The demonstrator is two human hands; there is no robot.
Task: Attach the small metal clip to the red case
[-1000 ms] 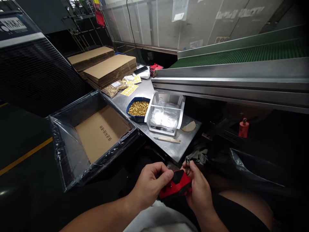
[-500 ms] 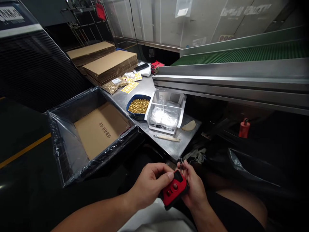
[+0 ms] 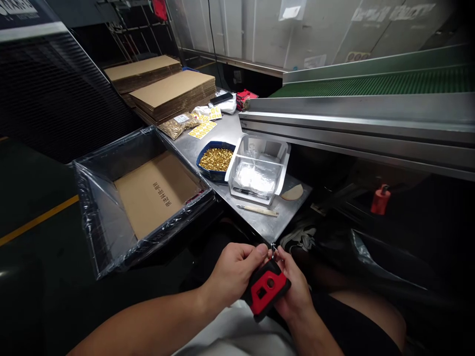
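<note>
Red-and-black plastic device [image 3: 267, 291] held low in front of the body, above the lap, near the bench's near corner. Red face with black rim, one square cut-out and one round hole visible; small metal ring [image 3: 273, 247] at its top end. Left hand [image 3: 232, 273] curled around the left side, thumb and forefinger pinched together at the metal ring. Right hand [image 3: 295, 287] cupped under and behind the device, fingers closed against it, fingertips also at the ring.

No brand legible on the device. Printed characters on the cardboard sheet [image 3: 158, 190] lying in the film-lined box [image 3: 111, 207]; too small to read. Yellow sticker sheets [image 3: 202, 129] on the bench, print unreadable. White papers on the far wall, not legible.

Stainless-steel bench [image 3: 260, 225], bare metal, scuffed. On it: blue tray of small brass-coloured parts [image 3: 216, 159], just beside a clear plastic bin of clear bags [image 3: 257, 170]; thin stick-like tool [image 3: 258, 210] in front of the bin; beige half-round piece [image 3: 292, 193] near the bench edge; bag of brass parts [image 3: 177, 126]; stacks of flat cardboard [image 3: 170, 94] farther back. Green conveyor belt [image 3: 378, 81] with steel side rails to the right. Small red bottle [image 3: 380, 199] below the conveyor. Dark floor with yellow line [image 3: 37, 220] at left. Dim factory room.
</note>
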